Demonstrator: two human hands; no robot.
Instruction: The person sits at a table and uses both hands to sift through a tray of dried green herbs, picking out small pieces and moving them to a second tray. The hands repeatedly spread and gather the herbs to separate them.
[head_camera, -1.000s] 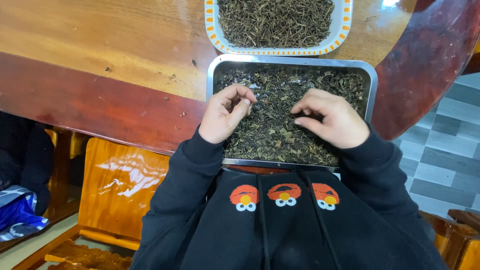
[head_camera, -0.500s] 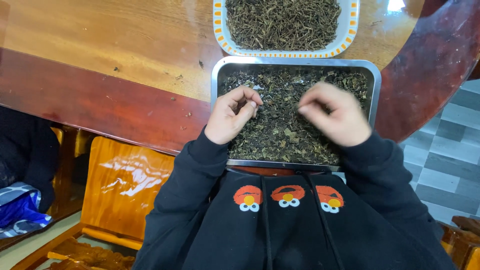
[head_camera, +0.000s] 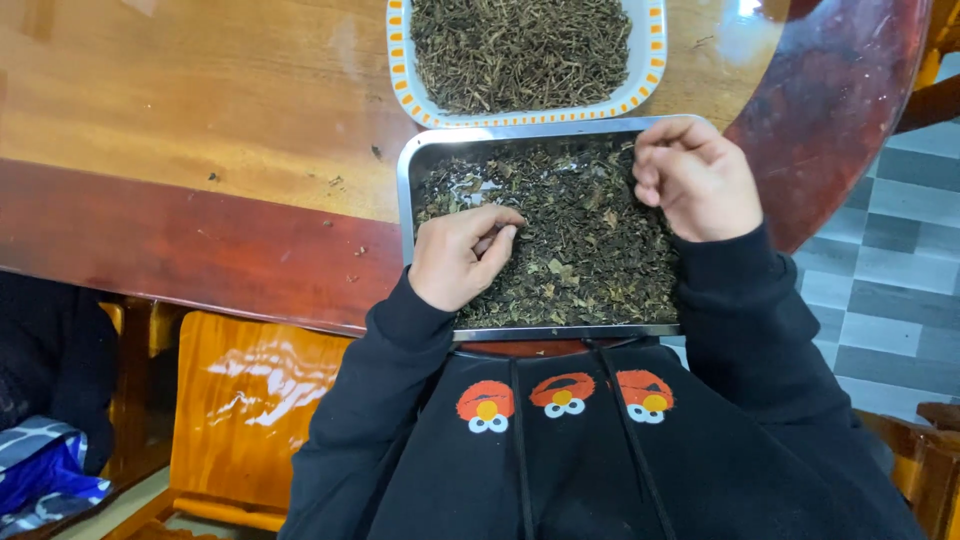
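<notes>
A shiny rectangular metal tray (head_camera: 405, 200) heaped with dark, crumbly dried leaves (head_camera: 585, 240) sits at the near edge of the glossy wooden bench (head_camera: 180, 130). The left hand (head_camera: 462, 257) rests on the leaves at the tray's left side, fingers curled and pinching into them, while the right hand (head_camera: 695, 177) hovers over the far right corner, loosely closed; whether it pinches any leaf I cannot tell. Just beyond, touching the tray, lies a white dish with an orange-patterned rim (head_camera: 398, 75) holding thinner dried stems.

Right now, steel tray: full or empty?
Full. Dried leaves cover the steel tray nearly rim to rim; the left hand and right hand rest in them.
</notes>
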